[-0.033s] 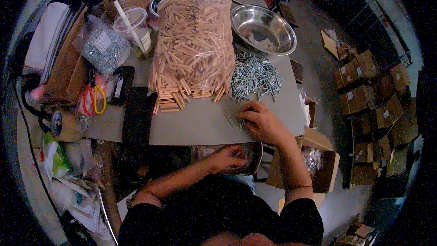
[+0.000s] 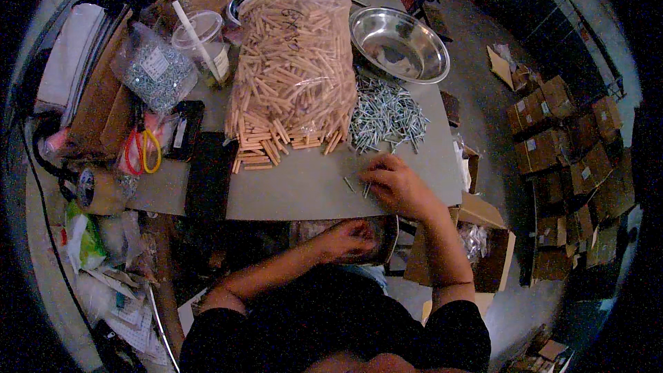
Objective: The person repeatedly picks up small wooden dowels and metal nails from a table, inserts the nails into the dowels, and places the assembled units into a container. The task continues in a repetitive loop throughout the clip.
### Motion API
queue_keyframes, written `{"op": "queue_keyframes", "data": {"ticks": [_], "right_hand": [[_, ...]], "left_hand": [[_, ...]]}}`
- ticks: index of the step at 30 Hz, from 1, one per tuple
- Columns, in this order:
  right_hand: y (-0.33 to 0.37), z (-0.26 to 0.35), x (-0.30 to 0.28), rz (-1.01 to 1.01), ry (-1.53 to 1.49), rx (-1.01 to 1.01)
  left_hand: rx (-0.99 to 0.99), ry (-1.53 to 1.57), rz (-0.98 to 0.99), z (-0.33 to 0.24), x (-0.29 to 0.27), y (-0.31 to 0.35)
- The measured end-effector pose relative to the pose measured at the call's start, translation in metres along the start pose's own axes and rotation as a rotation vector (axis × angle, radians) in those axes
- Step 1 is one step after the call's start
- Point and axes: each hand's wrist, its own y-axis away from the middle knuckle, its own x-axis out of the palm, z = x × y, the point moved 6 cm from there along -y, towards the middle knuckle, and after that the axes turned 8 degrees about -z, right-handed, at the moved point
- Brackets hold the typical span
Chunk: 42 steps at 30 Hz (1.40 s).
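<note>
At the near edge of the grey table (image 2: 290, 193), right hand (image 2: 397, 186) rests palm down on the tabletop, fingers curled over a few loose screws (image 2: 356, 185); grip on them cannot be told. Main screw pile (image 2: 387, 114) lies just beyond, touching the open bag of wooden dowels (image 2: 293, 69) on its left. Empty steel bowl (image 2: 400, 45) sits far right of the bag. Left hand (image 2: 345, 238) is below the table edge, fingers bent over the rim of a dark container (image 2: 383, 242); contents hidden. Far left: bag of small hardware (image 2: 152, 69), scissors (image 2: 141, 148), tape roll (image 2: 97, 190).
</note>
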Motion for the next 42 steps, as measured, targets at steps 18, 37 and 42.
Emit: {"op": "queue_keyframes", "data": {"ticks": [18,37,42], "right_hand": [[0.069,0.038,0.010,0.128,-0.555,0.300],[0.068,0.076,-0.013,0.100,-0.232,-0.026],[0.069,0.076,-0.020,0.032,-0.210,-0.026]], "left_hand": [[0.358,-0.390,0.027,-0.049,0.027,0.025],[0.468,-0.586,-0.011,-0.069,0.036,0.046],[0.293,-0.452,0.071,-0.069,0.040,0.051]]}}
